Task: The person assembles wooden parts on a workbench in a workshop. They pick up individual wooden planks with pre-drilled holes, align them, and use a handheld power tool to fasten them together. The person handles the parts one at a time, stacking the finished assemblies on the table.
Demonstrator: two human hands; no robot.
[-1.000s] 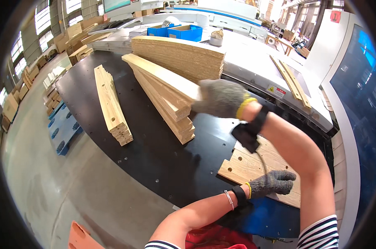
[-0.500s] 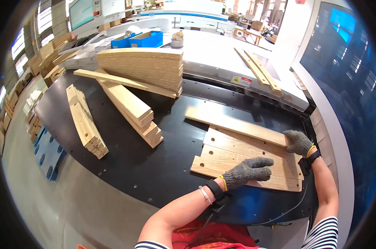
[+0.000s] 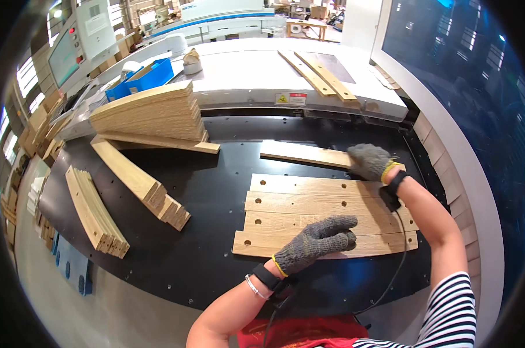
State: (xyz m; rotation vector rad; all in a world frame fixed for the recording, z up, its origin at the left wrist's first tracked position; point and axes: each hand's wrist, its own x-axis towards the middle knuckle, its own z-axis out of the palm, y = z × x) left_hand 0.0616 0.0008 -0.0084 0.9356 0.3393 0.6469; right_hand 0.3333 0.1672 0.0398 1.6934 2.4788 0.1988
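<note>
Several pale wooden slats with drilled holes (image 3: 274,203) lie side by side on the black tabletop before me. My left hand (image 3: 320,240), in a grey knit glove, is over the nearest slats with its fingers stretched out and nothing visible in them. Beyond the row, a separate wooden slat (image 3: 303,153) lies on the tabletop with a gap between it and the others. My right hand (image 3: 371,161), gloved alike, is closed over this slat near its right end. The fingertips there are partly hidden behind the hand.
On the left of the black tabletop (image 3: 210,185) stand a tall stack of slats (image 3: 149,119), a stepped pile (image 3: 138,177) and a smaller bundle (image 3: 94,214). Behind is a white machine bed (image 3: 233,64) carrying two slats (image 3: 317,75) and blue bins (image 3: 149,78). A cable (image 3: 398,255) hangs from my right wrist.
The far slat has gone from overlapping the row's back edge to lying apart behind it, my right hand still on it. My left hand stays over the nearest slats. The view has shifted.
</note>
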